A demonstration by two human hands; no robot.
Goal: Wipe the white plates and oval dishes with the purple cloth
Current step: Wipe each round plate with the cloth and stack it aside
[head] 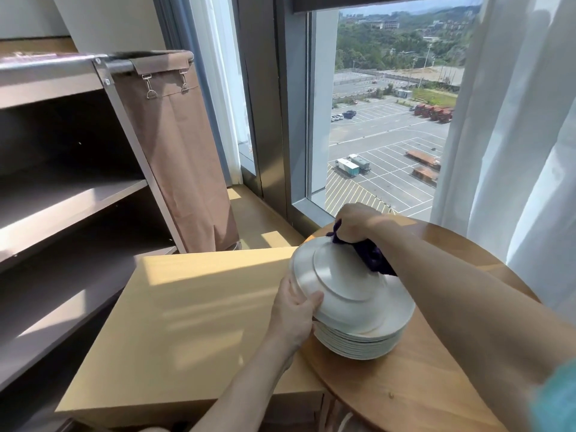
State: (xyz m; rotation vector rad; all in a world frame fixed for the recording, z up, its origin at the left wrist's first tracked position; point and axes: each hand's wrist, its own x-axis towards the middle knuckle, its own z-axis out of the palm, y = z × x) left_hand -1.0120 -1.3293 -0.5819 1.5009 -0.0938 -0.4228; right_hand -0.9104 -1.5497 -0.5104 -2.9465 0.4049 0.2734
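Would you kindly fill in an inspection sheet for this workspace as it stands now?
Surface: round wooden table, with a light wooden cabinet top beside it.
Job's things: stack of white plates on the table; the top plate lies bottom up; the purple cloth is on its far side. No oval dishes seen.
Clutter: nothing seen.
Grippers: the left hand holds the top plate's near rim; the right hand grips the purple cloth.
Cables: nothing seen.
Surroundings: shelf cart with a brown fabric bag, window, white curtain.
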